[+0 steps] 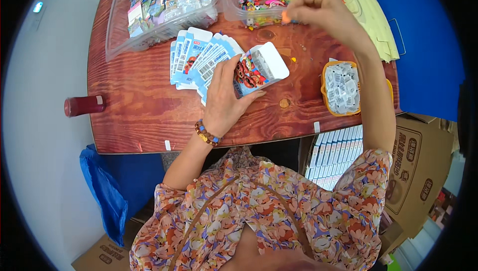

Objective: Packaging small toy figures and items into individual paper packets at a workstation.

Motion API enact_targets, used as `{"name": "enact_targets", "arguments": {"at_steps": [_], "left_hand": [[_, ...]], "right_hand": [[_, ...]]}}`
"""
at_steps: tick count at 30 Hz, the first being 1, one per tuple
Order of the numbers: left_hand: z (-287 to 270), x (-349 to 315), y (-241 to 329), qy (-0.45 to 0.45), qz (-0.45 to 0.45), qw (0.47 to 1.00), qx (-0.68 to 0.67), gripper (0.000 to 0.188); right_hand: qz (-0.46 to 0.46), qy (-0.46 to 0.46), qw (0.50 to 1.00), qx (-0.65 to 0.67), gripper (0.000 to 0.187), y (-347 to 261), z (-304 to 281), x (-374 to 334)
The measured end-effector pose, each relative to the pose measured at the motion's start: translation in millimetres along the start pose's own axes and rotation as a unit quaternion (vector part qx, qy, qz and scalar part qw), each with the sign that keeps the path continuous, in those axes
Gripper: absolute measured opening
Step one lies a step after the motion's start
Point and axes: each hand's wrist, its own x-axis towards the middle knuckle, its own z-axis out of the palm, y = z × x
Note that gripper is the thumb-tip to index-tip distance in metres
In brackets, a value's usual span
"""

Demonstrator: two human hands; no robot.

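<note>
My left hand [225, 91], wearing a beaded bracelet, is wrapped around a small blue printed carton [253, 74] on the table. The carton's white end flap stands open toward the right, and something whitish shows inside. Under and beside that hand lies a fan of flat blue cartons [211, 63]. Up at the far right, my right hand [326, 18] pinches a small orange trinket [286, 17], too small to make out exactly. It hovers at the near edge of a clear bin of colourful little toys [271, 0].
A clear bin [112, 39] of flat packets stands at the far left. An orange basket [324, 94] holds small white sachets at right, near yellow sheets [376, 22]. A dark red jar [84, 106] sits at the table's left edge. Below right is a carton of packed boxes [333, 154].
</note>
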Motion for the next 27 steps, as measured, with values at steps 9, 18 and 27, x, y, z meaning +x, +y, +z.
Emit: {"name": "enact_targets", "arguments": {"at_steps": [9,18,27], "left_hand": [[40,3,34,-0.031,0.008,0.999,0.001,0.085],[70,-13,45,-0.043,-0.058,0.997,-0.034,0.084],[86,-43,52,-0.075,-0.062,0.993,-0.060,0.085]], "right_hand": [[-0.034,0.027,0.952,-0.302,0.022,-13,36,-72],[0.001,0.222,0.971,-0.085,0.021,47,-30,-143],[0.138,0.120,0.939,-0.292,0.025,101,-6,-199]]}}
